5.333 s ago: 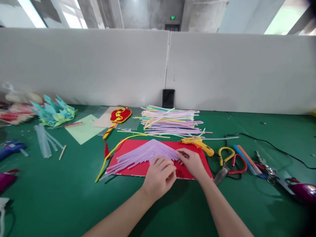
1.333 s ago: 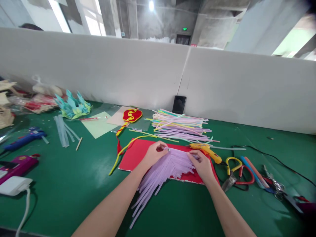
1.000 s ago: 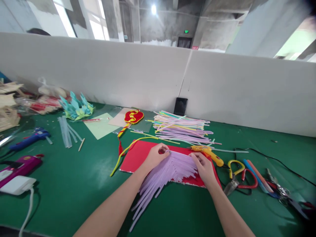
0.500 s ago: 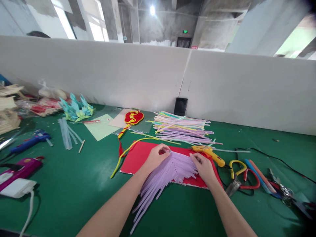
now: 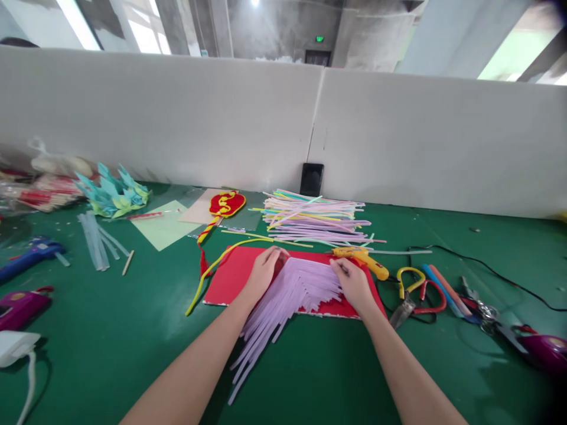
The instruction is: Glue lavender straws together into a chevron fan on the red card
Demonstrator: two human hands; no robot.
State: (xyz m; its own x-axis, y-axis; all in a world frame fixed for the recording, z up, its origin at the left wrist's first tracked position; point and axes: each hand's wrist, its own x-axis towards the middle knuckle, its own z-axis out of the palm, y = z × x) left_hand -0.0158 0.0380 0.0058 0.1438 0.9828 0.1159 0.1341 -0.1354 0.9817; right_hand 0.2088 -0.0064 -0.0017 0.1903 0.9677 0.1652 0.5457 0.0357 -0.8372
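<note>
Purple pipe cleaners [image 5: 305, 280] lie side by side in a V-shaped sheet over a red board [image 5: 230, 274]. Their long loose ends fan out toward the lower left, past the board onto the green table. My left hand [image 5: 264, 271] is closed at the sheet's upper left edge, its fingertips partly hidden. At the upper right corner of the sheet, my right hand [image 5: 353, 284] pinches the pipe cleaner ends between thumb and finger. A yellow glue gun [image 5: 367, 260] lies just beyond my right hand.
Behind the board is a pile of coloured pipe cleaners [image 5: 314, 218]. Pliers [image 5: 405, 307], glue sticks [image 5: 447, 289] and scissors [image 5: 505, 333] lie right. A red-yellow fan ornament [image 5: 227, 205], blue paper craft [image 5: 113, 192] and blue glue gun [image 5: 33, 257] are left.
The view has shifted slightly, so everything sits a little further left and higher. My left hand's fingers have moved slightly at the sheet's edge; my right hand keeps its pinch.
</note>
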